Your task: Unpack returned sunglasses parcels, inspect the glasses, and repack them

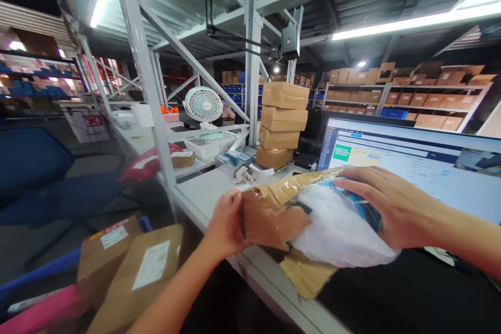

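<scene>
A torn-open cardboard box (270, 219), with shiny tape on its top, is held above the desk edge. My left hand (227, 222) is closed round its left end. A white plastic bag (332, 224) bulges from the box's open right side, with something blue (366, 209) next to it under clear plastic. My right hand (379, 203) curves over the blue item and the bag, its fingers bent against them; the thumb side is partly hidden. A loose cardboard flap (309, 274) hangs below the bag.
Behind the box stands a stack of taped cartons (284, 120), beside a monitor (410, 162). A small fan (203, 104) and a white basket (213, 143) sit farther left. Labelled parcels (151, 266) lie low at the left. A metal post (144, 73) rises from the desk edge.
</scene>
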A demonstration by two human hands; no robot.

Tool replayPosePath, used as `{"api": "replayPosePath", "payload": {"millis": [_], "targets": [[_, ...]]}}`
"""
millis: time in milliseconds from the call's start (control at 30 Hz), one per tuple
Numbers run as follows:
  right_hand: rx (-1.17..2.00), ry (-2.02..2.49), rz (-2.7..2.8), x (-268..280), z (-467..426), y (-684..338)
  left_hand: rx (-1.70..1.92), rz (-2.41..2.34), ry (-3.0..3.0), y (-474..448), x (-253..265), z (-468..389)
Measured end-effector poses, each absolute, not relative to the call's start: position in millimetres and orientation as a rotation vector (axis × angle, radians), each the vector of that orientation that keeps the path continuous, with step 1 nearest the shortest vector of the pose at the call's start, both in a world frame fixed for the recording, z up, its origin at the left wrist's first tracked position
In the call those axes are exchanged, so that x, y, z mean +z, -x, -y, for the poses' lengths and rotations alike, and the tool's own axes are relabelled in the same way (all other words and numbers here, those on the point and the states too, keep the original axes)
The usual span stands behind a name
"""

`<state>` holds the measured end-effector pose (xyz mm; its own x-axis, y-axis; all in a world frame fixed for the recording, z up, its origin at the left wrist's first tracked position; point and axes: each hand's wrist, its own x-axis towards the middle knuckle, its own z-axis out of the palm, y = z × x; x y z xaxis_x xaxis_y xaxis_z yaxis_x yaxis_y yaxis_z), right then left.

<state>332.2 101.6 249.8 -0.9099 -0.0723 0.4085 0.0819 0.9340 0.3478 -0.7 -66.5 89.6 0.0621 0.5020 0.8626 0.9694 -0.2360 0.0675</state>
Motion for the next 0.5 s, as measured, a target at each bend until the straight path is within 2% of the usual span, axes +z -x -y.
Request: {"api": "replayPosePath", "payload": {"millis": [333, 500], "targets": [[-0.674, 0.049, 2.636, 219.8, -124.4, -365.7, -0.812, 1.449, 1.684, 13.0, 87.3, 65.0], [-0.720, 0.384, 2.598, 213.6, -150.1, -406.6, -0.615, 1.432, 1.608, 39.6, 72.0, 86.7]]}}
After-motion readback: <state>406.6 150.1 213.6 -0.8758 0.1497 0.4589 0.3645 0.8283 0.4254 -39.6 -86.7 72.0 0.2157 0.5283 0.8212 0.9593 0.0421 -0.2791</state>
